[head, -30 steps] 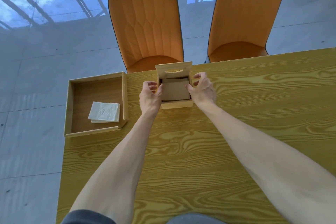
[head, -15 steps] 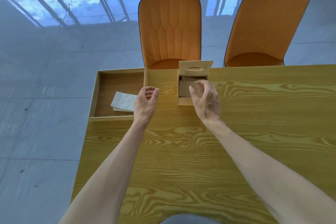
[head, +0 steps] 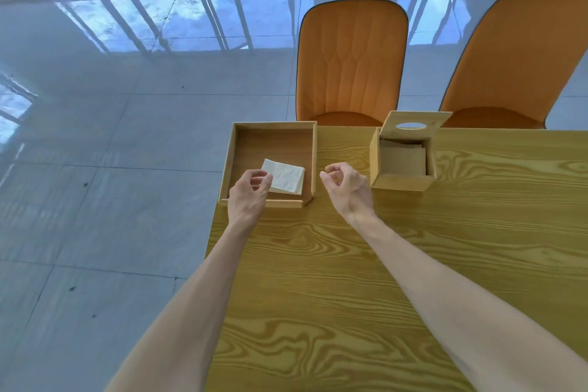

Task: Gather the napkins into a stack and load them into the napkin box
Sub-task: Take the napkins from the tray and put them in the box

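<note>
1. Head view, change since the earlier frames: both hands have left the small light-wood napkin box with a hinged, oval-slotted lid [head: 403, 165] and travelled left. The left hand [head: 249, 193] now sits over the near edge of the shallow square wooden tray [head: 229, 158].
2. Hand state: the left hand is half-curled, fingertips at the near-left corner of the folded white paper napkins [head: 284, 180]; contact cannot be confirmed, nothing is lifted. The right hand [head: 346, 187] hangs loosely open and empty above the yellow wood-grain table [head: 381, 280], between tray and box.
3. Risks, as judgement:
   - A one-corner pinch may lift only the top sheet, fanning the stack.
   - The tray wall may snag the napkins on withdrawal.
   - The box looks partly filled with brownish material; a skewed stack could jam at its opening.
4. Task item: the napkins lie flat, slightly askew, in the tray's near-right area; thin, soft, faintly creased.
</note>
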A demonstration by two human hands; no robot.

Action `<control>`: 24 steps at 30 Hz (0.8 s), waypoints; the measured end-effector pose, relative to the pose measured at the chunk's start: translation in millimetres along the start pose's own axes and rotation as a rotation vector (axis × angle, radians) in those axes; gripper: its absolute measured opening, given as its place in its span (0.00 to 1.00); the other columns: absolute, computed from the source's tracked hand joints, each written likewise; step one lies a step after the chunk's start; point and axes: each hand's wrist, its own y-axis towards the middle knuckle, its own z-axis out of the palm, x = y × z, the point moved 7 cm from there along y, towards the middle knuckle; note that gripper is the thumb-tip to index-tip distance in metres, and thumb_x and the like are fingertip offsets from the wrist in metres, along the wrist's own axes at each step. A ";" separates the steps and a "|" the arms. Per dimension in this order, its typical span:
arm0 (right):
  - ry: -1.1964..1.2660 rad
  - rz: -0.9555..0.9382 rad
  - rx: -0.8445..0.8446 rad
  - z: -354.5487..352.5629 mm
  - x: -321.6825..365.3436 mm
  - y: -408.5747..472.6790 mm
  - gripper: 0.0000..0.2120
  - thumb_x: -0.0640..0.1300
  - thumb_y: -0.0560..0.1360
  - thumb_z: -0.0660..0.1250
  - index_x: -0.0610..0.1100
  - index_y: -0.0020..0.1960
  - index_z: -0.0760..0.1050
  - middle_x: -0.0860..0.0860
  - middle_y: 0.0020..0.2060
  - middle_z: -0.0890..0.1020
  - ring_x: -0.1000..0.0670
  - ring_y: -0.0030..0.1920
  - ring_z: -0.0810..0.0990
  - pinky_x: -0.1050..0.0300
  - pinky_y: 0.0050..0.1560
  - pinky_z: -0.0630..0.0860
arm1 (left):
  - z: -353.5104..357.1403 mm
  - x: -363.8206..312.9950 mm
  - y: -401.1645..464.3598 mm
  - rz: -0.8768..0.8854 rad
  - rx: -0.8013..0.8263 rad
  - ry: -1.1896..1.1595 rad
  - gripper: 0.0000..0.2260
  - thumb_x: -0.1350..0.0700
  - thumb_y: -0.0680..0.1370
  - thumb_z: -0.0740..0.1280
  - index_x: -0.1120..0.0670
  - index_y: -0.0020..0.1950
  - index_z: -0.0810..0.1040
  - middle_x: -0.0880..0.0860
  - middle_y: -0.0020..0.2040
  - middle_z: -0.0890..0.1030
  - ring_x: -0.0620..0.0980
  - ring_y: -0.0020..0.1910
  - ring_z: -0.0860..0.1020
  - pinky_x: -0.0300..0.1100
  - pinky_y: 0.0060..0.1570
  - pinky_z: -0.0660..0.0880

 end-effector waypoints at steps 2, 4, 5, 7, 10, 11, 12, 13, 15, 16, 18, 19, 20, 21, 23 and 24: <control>0.003 0.015 0.036 16.4 6.5 2.1 0.16 0.51 0.78 0.65 0.43 0.60 0.78 0.48 0.51 0.85 0.50 0.48 0.83 0.58 0.46 0.78 | -3.6 10.3 11.1 -0.019 0.020 0.010 0.16 0.45 0.79 0.66 0.53 0.62 0.78 0.52 0.57 0.83 0.49 0.53 0.80 0.47 0.51 0.80; 0.002 0.033 0.078 29.5 14.3 2.8 0.17 0.49 0.78 0.65 0.42 0.63 0.78 0.46 0.53 0.85 0.49 0.51 0.83 0.58 0.48 0.79 | -4.5 18.1 21.4 -0.040 0.040 0.021 0.17 0.44 0.79 0.66 0.53 0.63 0.77 0.53 0.57 0.83 0.51 0.54 0.81 0.53 0.54 0.80; 0.013 0.042 0.094 35.6 17.4 4.0 0.17 0.48 0.78 0.64 0.40 0.63 0.78 0.44 0.54 0.85 0.47 0.52 0.83 0.57 0.50 0.79 | -5.0 19.8 25.6 -0.048 0.048 0.027 0.18 0.44 0.79 0.65 0.53 0.64 0.77 0.53 0.58 0.82 0.52 0.55 0.80 0.54 0.54 0.80; 0.034 0.074 0.122 47.2 23.4 6.2 0.17 0.45 0.78 0.64 0.36 0.61 0.77 0.40 0.53 0.84 0.44 0.52 0.83 0.50 0.54 0.80 | -3.9 21.9 33.8 -0.067 0.073 0.047 0.21 0.44 0.80 0.63 0.53 0.69 0.74 0.55 0.62 0.81 0.54 0.59 0.79 0.56 0.59 0.77; 0.022 0.132 0.201 65.8 31.0 11.8 0.12 0.44 0.78 0.62 0.39 0.57 0.78 0.43 0.51 0.84 0.43 0.53 0.82 0.51 0.51 0.80 | 5.0 25.3 45.2 -0.099 0.150 0.106 0.25 0.45 0.82 0.58 0.54 0.77 0.64 0.56 0.72 0.72 0.57 0.70 0.72 0.54 0.68 0.70; 0.008 0.144 0.223 71.6 31.6 14.6 0.07 0.44 0.78 0.61 0.43 0.48 0.77 0.47 0.46 0.82 0.44 0.50 0.80 0.55 0.44 0.78 | 8.5 26.4 48.4 -0.109 0.177 0.117 0.26 0.45 0.83 0.57 0.54 0.78 0.61 0.56 0.75 0.69 0.57 0.72 0.69 0.54 0.70 0.68; 0.000 0.172 0.242 75.9 32.5 16.9 0.07 0.44 0.78 0.61 0.46 0.42 0.72 0.49 0.42 0.79 0.45 0.47 0.78 0.57 0.39 0.74 | 12.0 26.9 51.4 -0.118 0.201 0.120 0.26 0.45 0.83 0.56 0.54 0.79 0.59 0.57 0.76 0.67 0.57 0.74 0.67 0.54 0.71 0.66; 0.004 0.205 0.265 81.3 32.0 19.6 0.07 0.45 0.78 0.60 0.45 0.42 0.70 0.47 0.43 0.78 0.44 0.47 0.77 0.57 0.39 0.72 | 15.4 27.2 54.0 -0.126 0.224 0.121 0.26 0.46 0.83 0.56 0.54 0.79 0.58 0.57 0.77 0.66 0.57 0.75 0.66 0.54 0.72 0.66; 0.003 0.266 0.310 89.7 31.3 22.2 0.16 0.47 0.78 0.61 0.36 0.60 0.71 0.41 0.57 0.79 0.42 0.57 0.78 0.51 0.51 0.74 | 21.8 28.2 57.2 -0.146 0.266 0.120 0.26 0.47 0.84 0.55 0.55 0.80 0.57 0.57 0.78 0.64 0.57 0.76 0.64 0.53 0.72 0.65; -0.005 0.300 0.326 92.8 31.0 22.7 0.23 0.47 0.78 0.61 0.35 0.68 0.67 0.41 0.63 0.77 0.41 0.62 0.76 0.51 0.56 0.74 | 24.6 28.8 59.0 -0.153 0.286 0.119 0.26 0.47 0.84 0.55 0.55 0.80 0.56 0.57 0.78 0.64 0.57 0.76 0.64 0.52 0.72 0.64; -0.009 0.343 0.339 96.8 31.9 23.1 0.28 0.47 0.79 0.61 0.35 0.73 0.61 0.41 0.65 0.75 0.42 0.64 0.75 0.53 0.56 0.73 | 27.7 29.6 61.5 -0.167 0.304 0.120 0.26 0.48 0.84 0.54 0.56 0.80 0.56 0.57 0.78 0.64 0.57 0.76 0.64 0.51 0.72 0.63; 0.004 0.359 0.339 99.3 31.1 23.8 0.27 0.47 0.79 0.61 0.35 0.73 0.62 0.42 0.65 0.76 0.42 0.64 0.75 0.53 0.56 0.73 | 29.0 30.7 62.5 -0.170 0.308 0.127 0.25 0.48 0.84 0.54 0.57 0.80 0.55 0.57 0.78 0.64 0.57 0.76 0.64 0.50 0.72 0.63; 0.020 0.380 0.336 100.9 30.0 23.6 0.26 0.47 0.78 0.62 0.36 0.72 0.63 0.42 0.64 0.76 0.43 0.63 0.75 0.53 0.56 0.73 | 29.4 30.5 63.0 -0.165 0.310 0.142 0.25 0.49 0.85 0.53 0.57 0.80 0.56 0.57 0.78 0.64 0.57 0.76 0.64 0.50 0.72 0.62; 0.034 0.390 0.324 102.7 29.4 24.2 0.23 0.46 0.78 0.62 0.37 0.69 0.65 0.42 0.63 0.77 0.43 0.62 0.76 0.52 0.55 0.74 | 29.3 29.5 63.0 -0.157 0.314 0.161 0.24 0.49 0.85 0.53 0.58 0.79 0.57 0.57 0.77 0.65 0.57 0.75 0.65 0.50 0.72 0.63; 0.049 0.394 0.297 105.3 30.1 24.9 0.19 0.45 0.77 0.62 0.39 0.65 0.69 0.43 0.60 0.79 0.43 0.58 0.78 0.52 0.52 0.75 | 29.5 26.0 61.4 -0.131 0.327 0.182 0.20 0.52 0.85 0.52 0.57 0.75 0.65 0.58 0.75 0.68 0.55 0.70 0.70 0.46 0.66 0.68; 0.058 0.403 0.291 106.5 29.9 24.7 0.17 0.44 0.77 0.62 0.39 0.64 0.72 0.43 0.57 0.80 0.43 0.55 0.79 0.54 0.47 0.75 | 31.1 26.6 60.3 -0.125 0.334 0.181 0.14 0.53 0.85 0.52 0.53 0.67 0.72 0.59 0.73 0.71 0.54 0.63 0.73 0.42 0.58 0.72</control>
